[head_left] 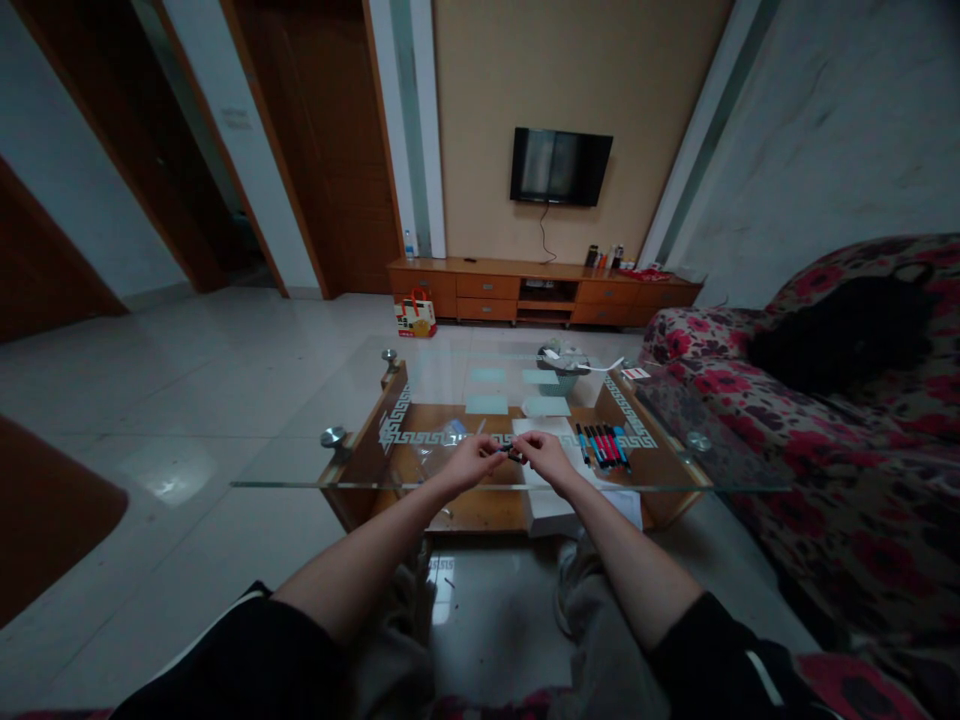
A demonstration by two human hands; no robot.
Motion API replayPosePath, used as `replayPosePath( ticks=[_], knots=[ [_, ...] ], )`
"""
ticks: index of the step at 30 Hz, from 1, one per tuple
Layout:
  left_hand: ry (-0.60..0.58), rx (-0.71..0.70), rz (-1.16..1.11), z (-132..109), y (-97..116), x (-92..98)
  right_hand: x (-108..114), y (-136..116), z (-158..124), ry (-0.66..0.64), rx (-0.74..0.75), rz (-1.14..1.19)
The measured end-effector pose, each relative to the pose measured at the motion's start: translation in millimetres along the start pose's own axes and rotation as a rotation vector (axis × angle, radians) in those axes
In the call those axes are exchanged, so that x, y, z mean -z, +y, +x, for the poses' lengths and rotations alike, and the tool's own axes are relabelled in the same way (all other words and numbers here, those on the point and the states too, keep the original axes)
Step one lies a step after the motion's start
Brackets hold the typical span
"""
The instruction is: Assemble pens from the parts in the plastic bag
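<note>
Above the front part of the glass coffee table [300, 465], my left hand [474, 462] and my right hand [546, 458] meet with fingers pinched. Between their fingertips is a small dark marker [511, 451], mostly covered by the fingers. Just right of my right hand, several markers [602, 446] with blue, red and black parts lie side by side on the glass. Crumpled clear plastic [439, 455] shows near my left hand.
A white box [549, 510] sits on the wooden shelf [480, 515] under the glass. Toward the far right of the table is a basket [566, 378] with white items above it. A flowered sofa [720, 370] borders the right side; a paper bag [415, 315] stands by the TV cabinet [487, 287].
</note>
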State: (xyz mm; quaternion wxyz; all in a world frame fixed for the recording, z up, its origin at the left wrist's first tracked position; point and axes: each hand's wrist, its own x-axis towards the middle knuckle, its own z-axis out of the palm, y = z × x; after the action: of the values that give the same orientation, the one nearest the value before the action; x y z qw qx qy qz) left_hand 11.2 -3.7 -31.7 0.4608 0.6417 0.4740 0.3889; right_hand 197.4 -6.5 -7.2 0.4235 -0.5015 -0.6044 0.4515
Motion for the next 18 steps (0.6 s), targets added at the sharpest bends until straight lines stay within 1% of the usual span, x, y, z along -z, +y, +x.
replayPosePath(
  ticks=[4, 8, 14, 18],
  knots=[
    [-0.019, -0.022, 0.055, -1.1, 1.0, 1.4, 1.8, 6.0, 1.7, 0.024, 0.057, -0.172],
    [-0.034, -0.046, 0.097, -2.8, 5.8, 3.0, 3.6, 10.6, 1.9, 0.005, 0.087, -0.344],
    [-0.035, -0.059, 0.115, -4.5, 11.8, 2.1, 3.5, 9.9, -0.5, -0.034, 0.1, -0.398],
    [-0.034, -0.058, 0.118, -4.9, 13.4, 2.0, 2.7, 9.6, 0.0, -0.037, 0.089, -0.362]
  ],
)
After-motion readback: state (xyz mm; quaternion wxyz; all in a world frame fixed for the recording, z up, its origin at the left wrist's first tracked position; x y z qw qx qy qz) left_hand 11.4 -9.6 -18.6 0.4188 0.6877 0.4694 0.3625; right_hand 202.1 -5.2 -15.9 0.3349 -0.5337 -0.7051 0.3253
